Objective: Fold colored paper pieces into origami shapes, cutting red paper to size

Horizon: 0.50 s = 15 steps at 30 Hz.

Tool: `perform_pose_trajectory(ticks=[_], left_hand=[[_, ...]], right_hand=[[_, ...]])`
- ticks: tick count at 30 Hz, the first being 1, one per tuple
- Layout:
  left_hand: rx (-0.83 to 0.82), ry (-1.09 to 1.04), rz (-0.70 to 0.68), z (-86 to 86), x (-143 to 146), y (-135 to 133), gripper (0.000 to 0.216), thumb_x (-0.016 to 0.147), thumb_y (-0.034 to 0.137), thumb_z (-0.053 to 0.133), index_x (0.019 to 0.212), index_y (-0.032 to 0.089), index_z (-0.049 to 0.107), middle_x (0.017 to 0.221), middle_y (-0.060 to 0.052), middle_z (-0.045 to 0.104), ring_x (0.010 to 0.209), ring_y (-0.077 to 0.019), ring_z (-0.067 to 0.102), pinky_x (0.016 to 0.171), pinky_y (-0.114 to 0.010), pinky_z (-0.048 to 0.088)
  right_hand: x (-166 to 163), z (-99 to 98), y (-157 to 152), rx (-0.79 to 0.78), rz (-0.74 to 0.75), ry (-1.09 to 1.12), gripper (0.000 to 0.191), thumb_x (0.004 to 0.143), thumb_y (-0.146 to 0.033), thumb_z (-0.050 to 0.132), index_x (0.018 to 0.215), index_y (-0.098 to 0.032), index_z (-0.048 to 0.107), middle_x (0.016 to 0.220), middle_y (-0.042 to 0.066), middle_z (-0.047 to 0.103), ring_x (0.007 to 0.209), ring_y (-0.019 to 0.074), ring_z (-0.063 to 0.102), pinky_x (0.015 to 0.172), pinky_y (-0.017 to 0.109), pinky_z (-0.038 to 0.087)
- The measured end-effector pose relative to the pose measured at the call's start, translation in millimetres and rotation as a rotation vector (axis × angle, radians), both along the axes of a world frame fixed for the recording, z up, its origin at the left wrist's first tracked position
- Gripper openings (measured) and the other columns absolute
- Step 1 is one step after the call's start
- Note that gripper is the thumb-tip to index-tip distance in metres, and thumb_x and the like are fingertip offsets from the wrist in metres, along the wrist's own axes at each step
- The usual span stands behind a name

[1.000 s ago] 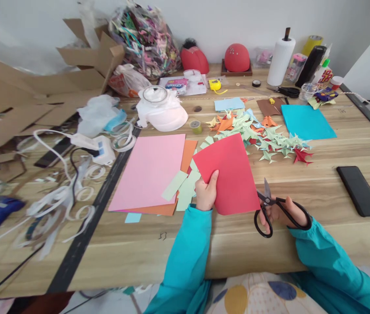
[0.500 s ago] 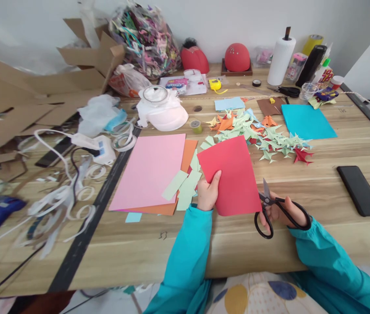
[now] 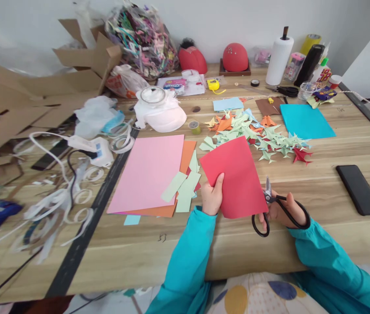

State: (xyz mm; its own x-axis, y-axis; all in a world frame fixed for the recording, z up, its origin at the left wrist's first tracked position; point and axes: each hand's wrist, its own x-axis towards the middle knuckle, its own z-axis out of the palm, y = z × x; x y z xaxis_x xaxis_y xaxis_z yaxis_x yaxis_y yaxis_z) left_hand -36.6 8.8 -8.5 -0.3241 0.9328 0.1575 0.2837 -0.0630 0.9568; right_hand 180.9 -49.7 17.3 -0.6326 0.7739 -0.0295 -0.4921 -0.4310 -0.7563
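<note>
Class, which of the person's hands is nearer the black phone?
Right. The right hand, holding scissors, is left of the phone; the left hand is farther left, beyond the red paper.

Wooden table (image 3: 319,192) bears pink sheet (image 3: 149,172), blue sheet (image 3: 306,121), phone (image 3: 360,189); folded paper shapes (image 3: 263,137).

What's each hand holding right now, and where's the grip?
Left hand pinches the red paper sheet at its lower left edge. Right hand holds the black scissors by the handle loops.

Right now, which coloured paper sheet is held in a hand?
The red sheet, gripped by the left hand; the pink sheet, orange sheet and turquoise sheet lie flat on the table.
</note>
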Motion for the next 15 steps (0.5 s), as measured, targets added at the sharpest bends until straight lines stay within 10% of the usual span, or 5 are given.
perform_pose_trajectory(ticks=[15], left_hand=[[0.033,0.026,0.059,-2.9,-0.3,-2.2,0.042,0.080,0.052,0.061,0.093,0.013,0.070,0.095,-0.013,0.073,0.096,-0.0271,0.068,0.083,-0.038,0.056]], right_hand=[[1.2,5.2,0.9,-0.038,0.074,0.052,0.081,0.078,-0.080,0.034,0.129,-0.018,0.045,0.083,0.008,0.064,0.064,0.0197,0.063,0.060,0.036,0.051]])
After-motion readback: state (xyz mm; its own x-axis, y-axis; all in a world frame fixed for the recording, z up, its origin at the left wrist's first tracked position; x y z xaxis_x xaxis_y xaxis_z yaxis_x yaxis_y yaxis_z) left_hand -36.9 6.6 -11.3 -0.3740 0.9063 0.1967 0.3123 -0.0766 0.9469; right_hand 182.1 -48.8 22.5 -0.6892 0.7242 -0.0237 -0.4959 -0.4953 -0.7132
